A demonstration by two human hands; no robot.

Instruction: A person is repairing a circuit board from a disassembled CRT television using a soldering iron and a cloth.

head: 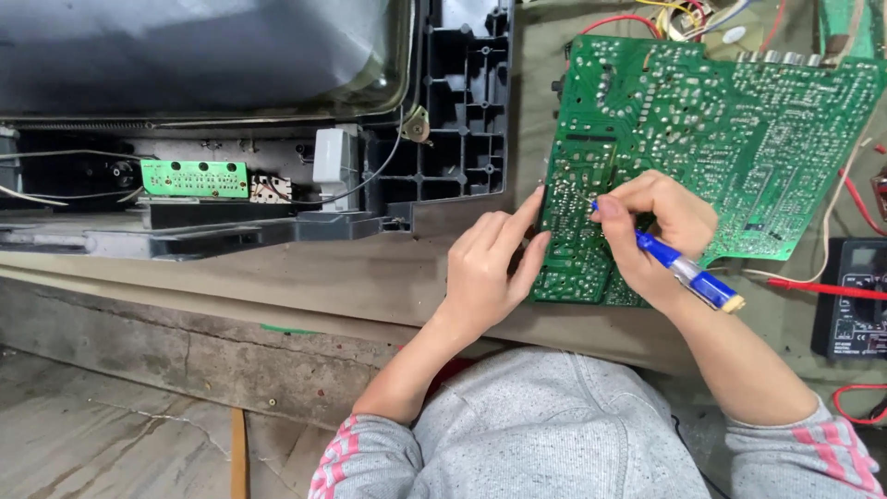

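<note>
My left hand (485,273) steadies the near-left edge of the green circuit board (721,139), lying solder side up on the workbench (370,277). My right hand (651,226) grips a blue screwdriver (688,273), tip on the solder joints. Nothing looks removed yet; the multimeter (855,300) waits just right.

Workbench (370,277) in front of me, drab cloth-covered top, worn front edge. Below left, grey cracked concrete floor (102,434). Light even, diffuse, no hard shadows.
</note>
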